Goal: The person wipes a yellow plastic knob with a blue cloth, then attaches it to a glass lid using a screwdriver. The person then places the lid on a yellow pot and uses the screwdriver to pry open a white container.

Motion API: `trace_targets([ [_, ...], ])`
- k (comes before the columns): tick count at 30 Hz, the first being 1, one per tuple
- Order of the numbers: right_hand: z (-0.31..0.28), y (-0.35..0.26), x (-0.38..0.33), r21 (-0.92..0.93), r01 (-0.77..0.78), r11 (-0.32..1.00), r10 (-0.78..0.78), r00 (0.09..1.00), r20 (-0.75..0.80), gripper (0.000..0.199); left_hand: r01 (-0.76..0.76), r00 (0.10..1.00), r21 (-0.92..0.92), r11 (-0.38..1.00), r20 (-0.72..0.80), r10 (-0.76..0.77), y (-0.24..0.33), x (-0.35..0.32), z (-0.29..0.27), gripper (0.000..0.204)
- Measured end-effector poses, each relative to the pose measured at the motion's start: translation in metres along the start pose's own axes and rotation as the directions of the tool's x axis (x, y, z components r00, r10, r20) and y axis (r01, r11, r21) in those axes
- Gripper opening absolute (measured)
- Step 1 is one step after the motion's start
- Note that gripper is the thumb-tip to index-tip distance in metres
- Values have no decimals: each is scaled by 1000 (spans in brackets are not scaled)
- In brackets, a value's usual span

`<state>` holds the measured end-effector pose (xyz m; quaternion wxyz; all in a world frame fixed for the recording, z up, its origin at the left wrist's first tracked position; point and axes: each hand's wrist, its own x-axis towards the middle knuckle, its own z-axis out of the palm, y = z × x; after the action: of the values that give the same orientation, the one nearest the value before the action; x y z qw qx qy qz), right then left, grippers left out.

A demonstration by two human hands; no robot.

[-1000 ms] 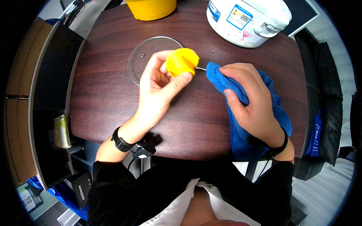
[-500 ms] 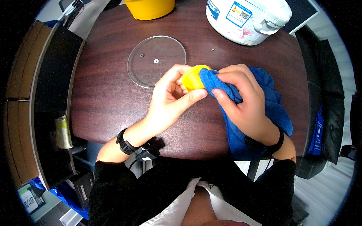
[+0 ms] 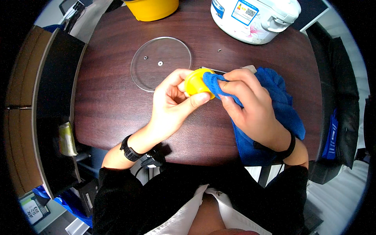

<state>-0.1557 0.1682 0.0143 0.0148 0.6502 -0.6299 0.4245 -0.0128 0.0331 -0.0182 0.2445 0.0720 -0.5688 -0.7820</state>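
My left hand pinches a small round yellow lid knob between thumb and fingers, over the middle of the table. In my right hand is a blue cloth; a bunched fold of it presses against the knob's right side. The rest of the cloth hangs down and spreads over the table under my right wrist. Beyond my left hand lies a round glass lid with a clear rim. A small washer and a small metal nut-like piece show within its outline.
A yellow pot stands at the back. To its right is a white rice cooker. A tiny screw-like piece lies before the cooker. Behind my right fingers, a thin dark tool is partly hidden. A dark shelf unit borders the table's left.
The yellow knob has turned in my left hand, showing more of its round flange and stem. My right fingers have shifted the cloth fold slightly left. The thin tool behind shows more.
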Motion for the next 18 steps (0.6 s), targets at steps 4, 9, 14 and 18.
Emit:
trace_targets([
  [4, -1, -1, -1, -18, -32, 999, 33, 999, 31, 26, -23, 1000, -12, 1000, -11, 22, -1, 0, -1, 32],
  [9, -4, 6, -2, -51, -106, 993, 110, 990, 93, 25, -77, 997, -199, 977, 15, 81, 14, 10, -7, 32],
  [14, -18, 5, 12, -15, -65, 998, 63, 994, -91, 22, -71, 997, 39, 997, -27, 72, 12, 11, -9, 35],
  [18, -20, -2, 10, 88, -6, 996, 21, 987, -161, 20, 39, 999, 98, 994, 12, -41, 7, 12, -8, 32],
])
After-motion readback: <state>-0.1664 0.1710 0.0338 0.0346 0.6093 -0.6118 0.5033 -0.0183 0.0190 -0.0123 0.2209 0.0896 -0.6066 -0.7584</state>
